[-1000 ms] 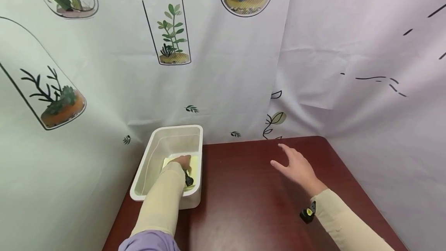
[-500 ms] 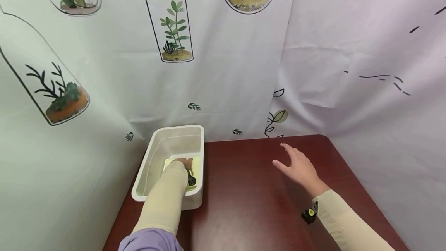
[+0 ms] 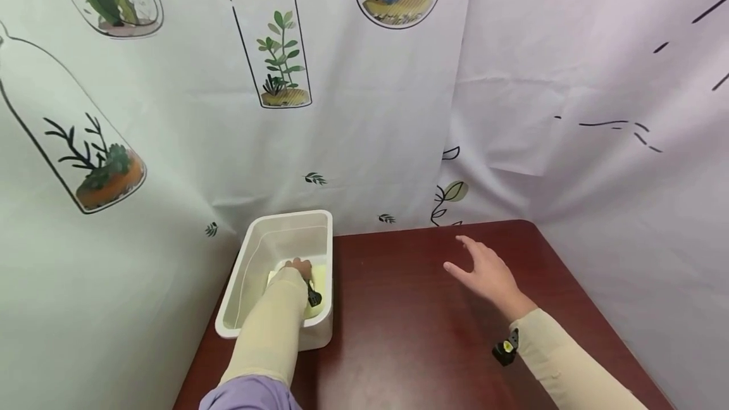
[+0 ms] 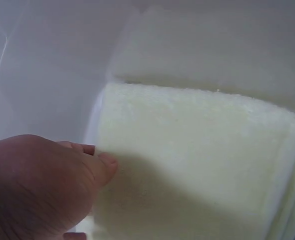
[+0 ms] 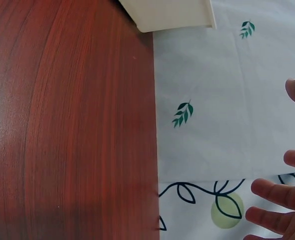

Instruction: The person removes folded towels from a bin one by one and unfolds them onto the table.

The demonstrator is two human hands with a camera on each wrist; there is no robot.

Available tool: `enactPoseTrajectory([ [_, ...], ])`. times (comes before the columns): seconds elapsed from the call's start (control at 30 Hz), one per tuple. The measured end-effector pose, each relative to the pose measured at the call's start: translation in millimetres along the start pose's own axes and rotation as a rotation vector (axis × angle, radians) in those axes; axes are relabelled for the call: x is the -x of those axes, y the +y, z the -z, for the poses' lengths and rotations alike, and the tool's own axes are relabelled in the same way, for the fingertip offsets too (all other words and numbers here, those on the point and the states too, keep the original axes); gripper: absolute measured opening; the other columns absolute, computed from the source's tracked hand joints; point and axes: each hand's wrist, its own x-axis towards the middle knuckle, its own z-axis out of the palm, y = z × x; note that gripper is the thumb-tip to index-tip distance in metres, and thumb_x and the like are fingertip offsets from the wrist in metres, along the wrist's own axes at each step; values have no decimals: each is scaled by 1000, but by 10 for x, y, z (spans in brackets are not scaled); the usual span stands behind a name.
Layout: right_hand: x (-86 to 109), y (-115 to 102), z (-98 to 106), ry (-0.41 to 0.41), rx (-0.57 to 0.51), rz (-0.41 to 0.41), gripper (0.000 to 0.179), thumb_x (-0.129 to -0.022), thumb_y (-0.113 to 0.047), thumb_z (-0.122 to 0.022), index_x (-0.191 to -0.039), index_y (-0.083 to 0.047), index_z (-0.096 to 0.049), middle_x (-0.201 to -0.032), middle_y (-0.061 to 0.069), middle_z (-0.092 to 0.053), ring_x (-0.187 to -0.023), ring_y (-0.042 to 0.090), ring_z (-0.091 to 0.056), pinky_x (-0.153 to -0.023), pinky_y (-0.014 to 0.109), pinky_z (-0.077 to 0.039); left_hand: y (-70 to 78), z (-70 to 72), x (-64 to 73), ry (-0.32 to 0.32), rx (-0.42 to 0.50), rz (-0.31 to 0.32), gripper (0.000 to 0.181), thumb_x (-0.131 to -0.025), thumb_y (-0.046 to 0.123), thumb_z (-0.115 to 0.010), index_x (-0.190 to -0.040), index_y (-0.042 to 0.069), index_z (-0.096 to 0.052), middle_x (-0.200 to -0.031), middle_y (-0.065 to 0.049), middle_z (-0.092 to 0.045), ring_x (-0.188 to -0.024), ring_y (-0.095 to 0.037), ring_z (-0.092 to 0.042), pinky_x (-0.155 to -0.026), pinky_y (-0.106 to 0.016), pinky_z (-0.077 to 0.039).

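Note:
My left hand reaches down into a white plastic bin at the table's left. In the left wrist view, that hand pinches the side edge of a pale yellow folded towel; the thumb lies on top and the other fingers are partly hidden at the edge. The towel's folded layers show along its right side. My right hand hovers over the right part of the table, fingers spread and thumb apart, holding nothing.
The dark red wooden table stretches to the right of the bin. Behind it hangs a white cloth backdrop printed with plants in glass jars. Black cameras are strapped to both wrists, one by the right sleeve.
Inside the bin, my left hand has turned slightly, its fingers pointing farther forward over the towel than before. My right hand stays in place, and the head view shifts a little.

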Motion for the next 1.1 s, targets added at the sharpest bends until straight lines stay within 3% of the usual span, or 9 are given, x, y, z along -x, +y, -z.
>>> enactPoseTrajectory([
  [0.07, -2, -1, -8, 2, 4, 2, 83, -90, -65, -64, -151, -13, -43, -141, 17, -56, -125, 40, -54, -97, 63, -46, 122, 151, 317, 45, 5, -7, 50, -74, 23, -83, -111, -2, -63, -118, -30, -57, -111, -48, -52, -100, -57, -43],
  [0.17, -6, 2, -19, -2, 6, 9, 85, -89, -67, -62, -151, -13, -43, -141, 17, -56, -124, 40, -54, -97, 62, -46, 143, 198, 473, 98, 13, -29, 49, -80, 19, -81, -112, -10, -58, -119, -34, -59, -115, -52, -53, -104, -55, -43],
  [0.27, -6, 8, -33, -8, 6, 3, 87, -88, -70, -61, -151, -13, -42, -142, 16, -56, -125, 39, -55, -98, 62, -46, 74, 147, 394, 102, 22, -26, 47, -79, 17, -80, -110, -10, -58, -117, -35, -61, -114, -52, -56, -103, -56, -44],
  [0.4, 3, 3, -49, -15, 0, 6, 88, -88, -71, -60, -152, -12, -42, -143, 16, -55, -126, 39, -54, -99, 62, -45, -67, 37, 242, 68, -1, -11, 45, -77, 22, -80, -110, -3, -65, -113, -32, -61, -106, -50, -54, -93, -59, -47],
  [0.6, 10, -10, -66, -12, 2, 16, 86, -89, -69, -61, -151, -12, -43, -143, 17, -55, -126, 39, -54, -99, 62, -45, -155, 20, 176, 30, -26, -9, 40, -76, 30, -83, -105, 6, -70, -113, -26, -64, -106, -47, -54, -90, -61, -47],
  [0.8, 26, -26, -60, -5, 1, 14, 84, -90, -66, -62, -151, -12, -43, -140, 18, -57, -124, 40, -55, -97, 62, -46, -37, 265, 312, -10, 4, -118, 29, -83, 16, -80, -100, -3, -68, -101, -18, -71, -97, -34, -67, -89, -46, -53],
  [0.87, 29, -29, -56, -8, -3, 10, 85, -90, -68, -62, -151, -12, -43, -140, 18, -58, -124, 40, -55, -98, 62, -46, 20, 366, 379, -14, 44, -114, 30, -82, 12, -80, -103, -5, -66, -100, -17, -70, -96, -33, -67, -86, -45, -55],
  [0.97, 28, -33, -53, -15, -7, 7, 86, -90, -68, -61, -151, -12, -43, -140, 18, -57, -124, 40, -55, -98, 62, -45, 75, 460, 420, -22, 70, -79, 37, -81, 14, -82, -111, -3, -68, -106, -16, -71, -101, -32, -66, -90, -46, -54],
  [1.1, 14, -40, -60, -17, -4, 4, 82, -90, -64, -64, -151, -12, -43, -142, 17, -56, -126, 40, -54, -99, 63, -45, 101, 562, 454, -27, 60, -97, 43, -80, 18, -84, -116, -2, -71, -112, -14, -72, -106, -32, -67, -95, -48, -53],
])
